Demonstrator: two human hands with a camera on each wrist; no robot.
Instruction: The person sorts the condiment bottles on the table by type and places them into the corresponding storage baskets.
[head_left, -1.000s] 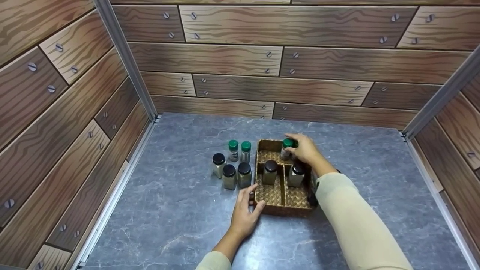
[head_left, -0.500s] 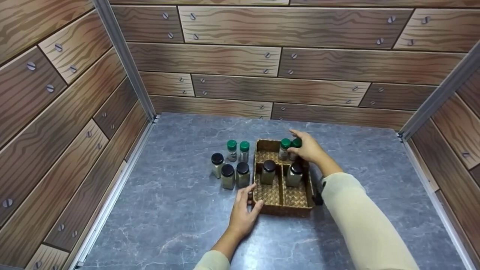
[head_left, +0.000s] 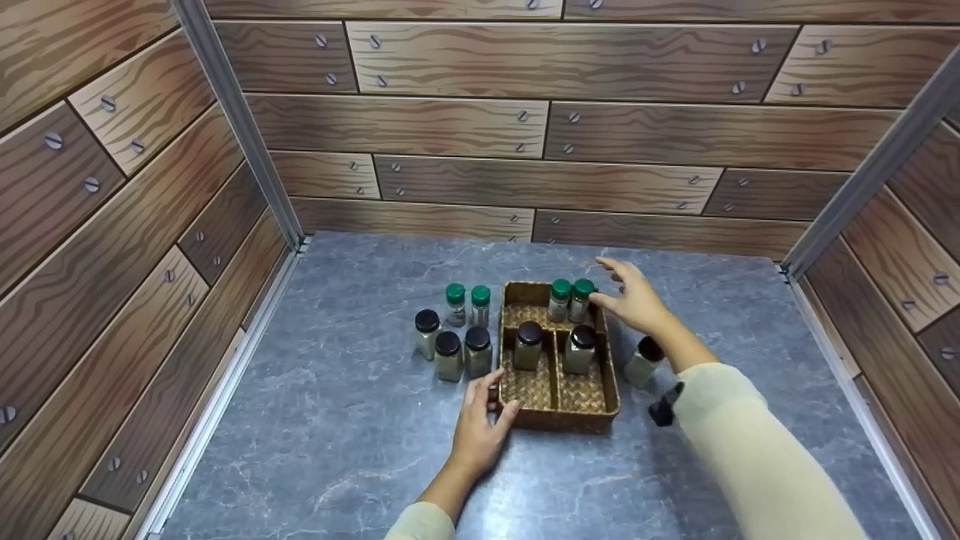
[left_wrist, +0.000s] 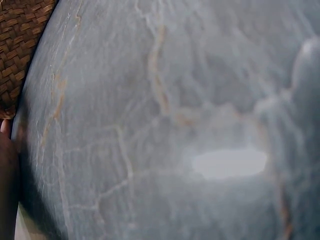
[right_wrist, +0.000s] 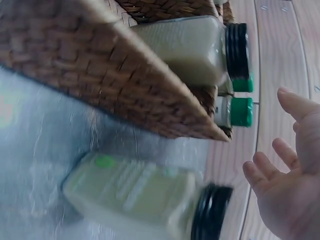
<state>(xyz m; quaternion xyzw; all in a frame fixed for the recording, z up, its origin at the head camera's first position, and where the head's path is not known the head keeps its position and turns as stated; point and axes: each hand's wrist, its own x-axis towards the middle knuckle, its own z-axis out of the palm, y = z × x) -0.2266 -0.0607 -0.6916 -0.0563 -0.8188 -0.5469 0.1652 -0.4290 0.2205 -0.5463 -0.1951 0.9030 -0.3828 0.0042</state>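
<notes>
A woven basket with three compartments stands on the table. My left hand holds its front left corner, fingers along the side and thumb at the front; the left wrist view shows a fingertip at the weave. Two green-capped spice jars stand in the back compartment. One black-capped jar stands in the front left compartment, another black-capped jar in the front right. My right hand is just right of the back compartment, fingers spread and holding nothing.
Left of the basket stand two more green-capped jars and several black-capped jars. Another black-capped jar stands right of the basket, under the right forearm. Wood-patterned walls enclose the grey marbled table.
My right hand has let go of a green-capped jar in the back compartment and moved away to the right. The left hand stays at the basket corner. The head view has shifted slightly.
</notes>
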